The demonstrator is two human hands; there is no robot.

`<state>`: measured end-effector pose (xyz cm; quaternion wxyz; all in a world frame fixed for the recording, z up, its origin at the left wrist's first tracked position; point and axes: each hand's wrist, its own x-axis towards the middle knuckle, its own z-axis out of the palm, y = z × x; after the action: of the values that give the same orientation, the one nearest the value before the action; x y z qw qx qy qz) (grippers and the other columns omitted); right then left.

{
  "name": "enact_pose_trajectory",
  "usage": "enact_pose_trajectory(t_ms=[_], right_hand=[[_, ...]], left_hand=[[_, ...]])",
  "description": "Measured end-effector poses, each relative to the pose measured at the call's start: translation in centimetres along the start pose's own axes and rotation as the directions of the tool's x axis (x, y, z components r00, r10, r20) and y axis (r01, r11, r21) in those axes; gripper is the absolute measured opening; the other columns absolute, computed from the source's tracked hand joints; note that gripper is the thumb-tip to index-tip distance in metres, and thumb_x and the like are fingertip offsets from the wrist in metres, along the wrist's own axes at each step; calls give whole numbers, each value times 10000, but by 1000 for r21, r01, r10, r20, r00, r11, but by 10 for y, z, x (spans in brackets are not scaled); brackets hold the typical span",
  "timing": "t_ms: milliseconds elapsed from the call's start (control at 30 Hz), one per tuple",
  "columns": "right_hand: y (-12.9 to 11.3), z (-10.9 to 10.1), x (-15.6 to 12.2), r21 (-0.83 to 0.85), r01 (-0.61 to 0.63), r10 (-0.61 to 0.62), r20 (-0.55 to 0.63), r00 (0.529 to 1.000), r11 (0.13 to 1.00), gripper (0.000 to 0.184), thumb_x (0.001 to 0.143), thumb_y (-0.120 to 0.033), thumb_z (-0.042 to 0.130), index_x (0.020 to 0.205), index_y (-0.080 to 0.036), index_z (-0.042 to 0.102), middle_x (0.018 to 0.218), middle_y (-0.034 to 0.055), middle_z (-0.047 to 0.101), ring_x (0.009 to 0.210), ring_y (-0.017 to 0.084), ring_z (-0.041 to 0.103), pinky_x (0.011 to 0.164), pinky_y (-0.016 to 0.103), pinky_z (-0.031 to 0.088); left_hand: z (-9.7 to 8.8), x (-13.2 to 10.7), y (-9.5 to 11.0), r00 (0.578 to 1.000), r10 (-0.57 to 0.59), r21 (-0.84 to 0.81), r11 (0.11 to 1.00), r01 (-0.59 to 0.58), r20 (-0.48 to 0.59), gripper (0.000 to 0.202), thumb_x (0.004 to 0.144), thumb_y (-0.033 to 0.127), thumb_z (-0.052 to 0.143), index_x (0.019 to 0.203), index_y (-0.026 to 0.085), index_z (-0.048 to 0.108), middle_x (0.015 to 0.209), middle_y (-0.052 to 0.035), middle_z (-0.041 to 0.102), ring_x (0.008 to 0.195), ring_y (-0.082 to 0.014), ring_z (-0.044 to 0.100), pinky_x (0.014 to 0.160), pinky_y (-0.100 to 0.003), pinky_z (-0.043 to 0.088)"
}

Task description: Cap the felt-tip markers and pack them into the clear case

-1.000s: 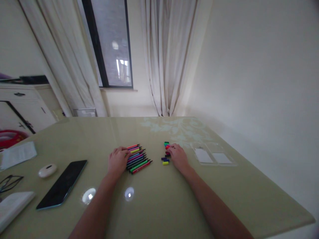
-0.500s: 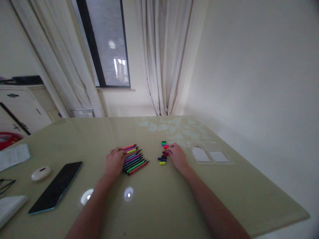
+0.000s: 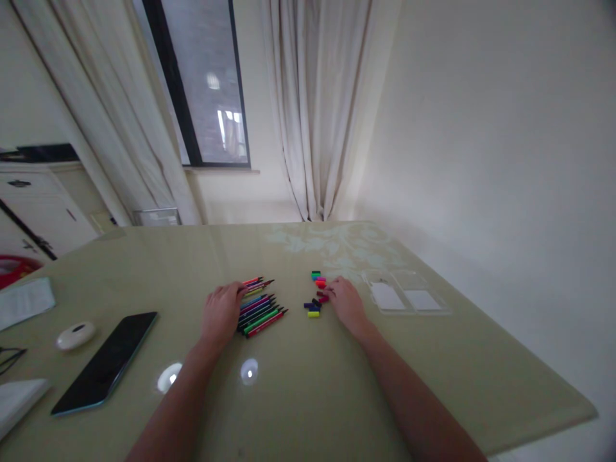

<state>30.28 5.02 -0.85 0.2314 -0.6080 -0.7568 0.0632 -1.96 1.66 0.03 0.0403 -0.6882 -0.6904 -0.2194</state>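
Uncapped felt-tip pens (image 3: 262, 317) of several colours lie side by side in a slanted row, black tips pointing right. My left hand (image 3: 222, 314) is closed at the row's far part, its fingers around a dark red felt-tip pen (image 3: 264, 284) that lies across its neighbours. Right of the row is a small cluster of loose pen caps: a yellow cap (image 3: 314, 314), dark blue ones, red-orange and green ones. My right hand (image 3: 345, 303) pinches at a dark red cap (image 3: 324, 299). Its thumb and fingertips partly hide that cap.
A clear plastic case (image 3: 404, 298) with white inserts lies open on the right. At left are a black phone or tablet (image 3: 106, 362), a white oval case (image 3: 76, 335), a pale cloth or paper (image 3: 26, 303) and a white object (image 3: 22, 401). A wall borders the table's right side.
My left hand has shifted the dark red pen up and away, leaving a gap in the row. My right fingers have closed on the dark red cap and moved it slightly right.
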Motion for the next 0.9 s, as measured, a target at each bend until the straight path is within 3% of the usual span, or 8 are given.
enact_pose_trajectory(t_ms=[133,333,433,567,633,733,800,900], right_hand=[[6,-2,-3,16,-67,67,-16,998,998,266,1001,-247,578,867,-208,805,928,123,704,852,249,660,761,345,445],[12,-7,-3,12,-103,103,-15,995,995,208,970,-232,619,927,-229,823,968,107,736,866,239,683,744,323,455],[11,-7,-4,25,-62,62,7,998,998,233,966,-198,597,960,-239,825,995,103,753,894,238,692,765,324,470],[6,-11,-5,54,-53,53,-8,999,997,215,937,-169,609,965,-225,815,1003,109,775,924,247,703,787,331,489],[1,-18,-6,132,-63,71,-61,996,989,213,932,-164,597,983,-214,798,980,102,786,898,239,711,783,334,504],[-11,-31,-8,401,5,59,-147,987,916,215,944,-222,576,1051,-232,763,972,60,799,845,202,719,733,310,536],[-21,-38,-10,562,53,43,-155,987,825,218,950,-302,582,1067,-240,755,1000,48,799,800,187,712,666,292,552],[-32,-45,-15,677,87,9,-137,991,731,240,945,-360,604,1065,-238,772,1045,63,793,817,188,713,662,290,576]], left_hand=[[-2,-1,9,997,21,-240,970,-38,-73,376,1018,380,380,1091,197,700,1067,-108,745,1021,-295,666,928,-416,503],[3,-2,25,994,29,-564,822,-83,-103,384,958,431,458,1054,217,762,1085,-87,755,1000,-253,689,941,-393,539],[6,-2,29,997,-42,-681,732,-10,-60,389,899,504,556,1029,216,782,1071,-82,780,948,-252,709,907,-404,566],[3,-4,34,992,-99,-815,568,119,76,497,770,580,731,1065,184,785,1027,-96,795,883,-251,736,832,-393,599],[-1,-6,38,984,-106,-870,460,177,144,534,741,591,774,1077,176,780,985,-90,802,889,-249,748,841,-388,608],[-6,-9,43,974,-107,-921,318,223,199,572,725,606,806,1100,176,771,972,-83,809,907,-248,765,888,-396,613],[-9,-9,46,973,-111,-932,285,224,200,582,722,615,815,1101,176,772,969,-83,810,910,-247,770,908,-401,613],[-12,-10,49,975,-111,-937,275,217,193,591,700,634,828,1070,175,780,967,-82,809,905,-248,773,907,-404,622]])
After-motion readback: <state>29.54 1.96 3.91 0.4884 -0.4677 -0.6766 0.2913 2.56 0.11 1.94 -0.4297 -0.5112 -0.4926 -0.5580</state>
